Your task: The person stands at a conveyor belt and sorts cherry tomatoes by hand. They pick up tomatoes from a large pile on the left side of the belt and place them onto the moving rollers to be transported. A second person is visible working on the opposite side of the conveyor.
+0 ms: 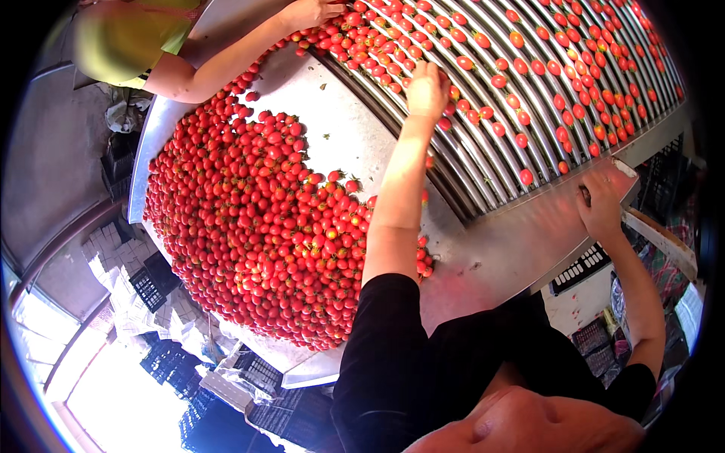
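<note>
My left hand (427, 93) reaches over the near part of a roller conveyor (493, 189) made of shiny metal bars. Its fingers point down among red cherry tomatoes (465, 63) on the rollers, and a darker red one shows beside the fingertips. Whether the fingers grip a tomato is hidden by the back of the hand. My right hand (599, 206) rests with curled fingers at the metal side panel (544, 226) of the conveyor. A dark gap shows by its thumb; I cannot tell if anything is held there.
A large heap of cherry tomatoes (266, 226) covers the sheet-metal table (351, 124) left of the rollers. At the top left, a co-worker's hand (314, 12) touches tomatoes near the conveyor's edge. Black plastic crates (580, 266) stand below the table, with more crates (212, 419) at lower left.
</note>
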`<state>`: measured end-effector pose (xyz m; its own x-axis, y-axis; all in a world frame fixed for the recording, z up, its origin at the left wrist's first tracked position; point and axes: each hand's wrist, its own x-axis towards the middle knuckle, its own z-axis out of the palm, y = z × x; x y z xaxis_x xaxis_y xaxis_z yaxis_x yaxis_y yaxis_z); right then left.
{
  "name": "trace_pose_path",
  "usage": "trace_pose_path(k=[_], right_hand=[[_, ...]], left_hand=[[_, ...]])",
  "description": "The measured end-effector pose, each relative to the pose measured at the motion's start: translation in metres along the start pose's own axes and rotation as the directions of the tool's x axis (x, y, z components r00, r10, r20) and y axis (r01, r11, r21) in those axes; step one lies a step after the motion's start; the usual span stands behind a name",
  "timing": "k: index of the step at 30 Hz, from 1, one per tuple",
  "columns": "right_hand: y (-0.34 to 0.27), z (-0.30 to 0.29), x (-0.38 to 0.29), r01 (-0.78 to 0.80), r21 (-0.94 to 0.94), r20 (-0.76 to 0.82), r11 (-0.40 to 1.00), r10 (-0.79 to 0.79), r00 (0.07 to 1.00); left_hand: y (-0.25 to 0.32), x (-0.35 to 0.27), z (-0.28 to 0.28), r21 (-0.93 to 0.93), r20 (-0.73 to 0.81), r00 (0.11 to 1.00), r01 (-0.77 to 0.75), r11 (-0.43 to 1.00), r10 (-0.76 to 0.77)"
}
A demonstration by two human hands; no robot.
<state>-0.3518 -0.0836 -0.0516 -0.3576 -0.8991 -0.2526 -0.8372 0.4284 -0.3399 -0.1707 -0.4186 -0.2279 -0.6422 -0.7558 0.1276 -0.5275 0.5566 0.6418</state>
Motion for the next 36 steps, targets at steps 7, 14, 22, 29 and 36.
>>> trace_pose_path(k=[7,14,22,29,36], right_hand=[[-0.005,-0.004,0.001,0.001,-0.045,-0.01,0.999,-0.002,1.0],[-0.002,0.0,0.002,-0.012,-0.055,0.037,0.998,0.014,0.999],[0.002,-0.001,0.0,-0.009,-0.101,0.061,0.995,0.015,0.998],[0.001,-0.005,0.002,0.001,-0.107,0.081,0.994,0.007,0.997],[-0.004,-0.008,0.003,-0.005,-0.105,0.068,0.994,0.013,0.998]], left_hand=[[-0.008,0.004,-0.01,-0.24,-0.241,0.967,0.019,0.971,-0.079],[-0.112,0.09,-0.054,-0.011,-0.294,0.901,0.33,0.944,-0.319],[-0.086,0.096,-0.051,0.275,-0.085,0.968,0.249,0.929,-0.235],[-0.045,0.034,-0.028,0.208,-0.146,0.986,0.105,0.972,-0.075],[-0.008,0.007,-0.013,-0.934,0.355,0.803,0.288,-0.209,-0.478]])
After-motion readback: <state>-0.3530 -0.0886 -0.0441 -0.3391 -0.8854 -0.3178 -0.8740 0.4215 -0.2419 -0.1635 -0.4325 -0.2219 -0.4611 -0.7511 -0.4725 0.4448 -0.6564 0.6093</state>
